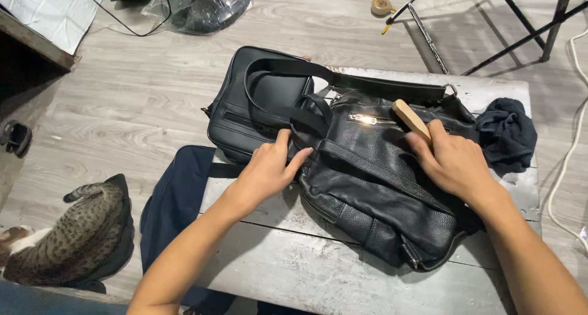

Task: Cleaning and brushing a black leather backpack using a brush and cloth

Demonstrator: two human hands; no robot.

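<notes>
A black leather backpack [380,192] is laid on the grey worktop [294,272]. It is pressed flat by the left hand [266,171], fingers open. A wooden brush [411,120] is gripped by the right hand [456,162]. The backpack looks soft, floppy and probably heavy; it is best grabbed by its strap [343,79].

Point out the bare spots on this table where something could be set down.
Bare boards on the grey table show in front of the black leather backpack, between the forearms. The far edge is crowded: a flat black bag overhangs the left, a dark cloth fills the right corner.
</notes>
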